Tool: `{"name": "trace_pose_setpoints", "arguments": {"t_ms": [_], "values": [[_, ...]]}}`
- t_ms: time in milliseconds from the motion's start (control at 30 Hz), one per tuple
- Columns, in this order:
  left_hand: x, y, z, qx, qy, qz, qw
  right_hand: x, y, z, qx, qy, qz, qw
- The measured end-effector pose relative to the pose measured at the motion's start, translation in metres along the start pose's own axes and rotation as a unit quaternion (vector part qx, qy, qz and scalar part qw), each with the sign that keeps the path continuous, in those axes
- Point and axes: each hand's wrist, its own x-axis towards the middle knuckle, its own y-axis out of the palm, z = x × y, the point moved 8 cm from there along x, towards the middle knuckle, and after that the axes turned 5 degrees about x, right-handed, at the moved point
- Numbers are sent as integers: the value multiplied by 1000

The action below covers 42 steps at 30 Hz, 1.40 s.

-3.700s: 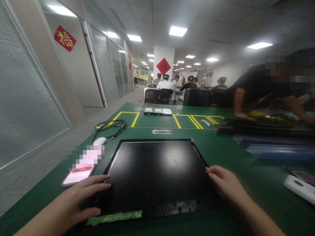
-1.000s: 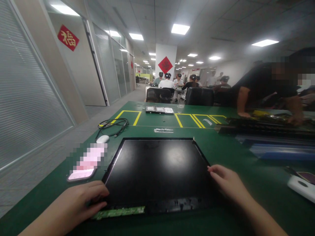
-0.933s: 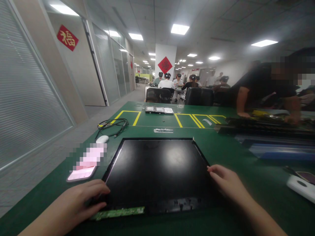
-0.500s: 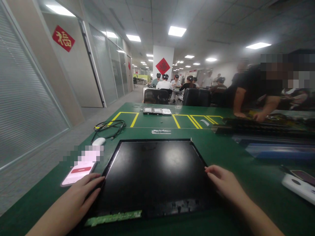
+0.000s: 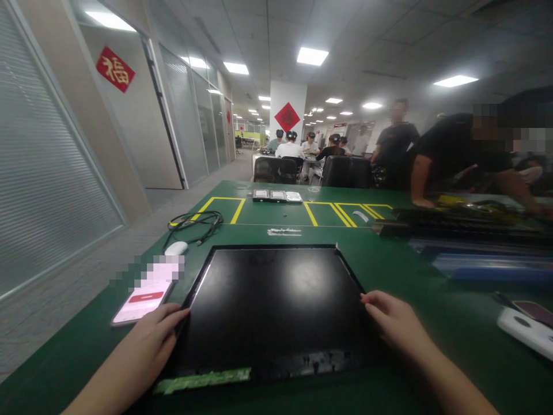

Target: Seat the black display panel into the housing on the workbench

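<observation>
A flat black display panel (image 5: 272,305) lies on the green table (image 5: 397,271) in front of me, with a green circuit strip (image 5: 203,381) along its near edge. My left hand (image 5: 149,346) rests at the panel's left edge, fingers together and stretched toward it. My right hand (image 5: 395,325) lies against the panel's right edge, fingers extended along the side. Neither hand holds anything else.
A phone (image 5: 140,301) with a lit screen lies left of the panel, a white mouse (image 5: 175,248) and black cables (image 5: 194,222) beyond it. A white device (image 5: 525,332) sits at right. Other people lean over dark panels (image 5: 458,225) at the far right; more sit in the background.
My left hand has slid from lying across the panel's left corner to its outer left edge, fingers straighter. My right hand has stayed put. A person has come into view at the back right.
</observation>
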Motion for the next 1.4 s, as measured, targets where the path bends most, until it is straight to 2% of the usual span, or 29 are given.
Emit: {"name": "trace_pose_setpoints", "arguments": {"t_ms": [267,867,1067,1233,1400], "values": [[-6,17,20,-59,-23,-28,998,-2,0,7,13,-1,7,1000],[-9,24,23,-100,-22,-35,994,-4,-4,21,-7,-25,-12,1000],[-8,31,28,-95,-30,-40,994,-5,-3,16,-9,-20,-1,1000],[-6,22,24,-83,-25,-26,996,-5,0,11,11,-1,9,1000],[-6,9,18,-66,-12,-3,998,-5,-3,18,2,-15,-2,1000]]}}
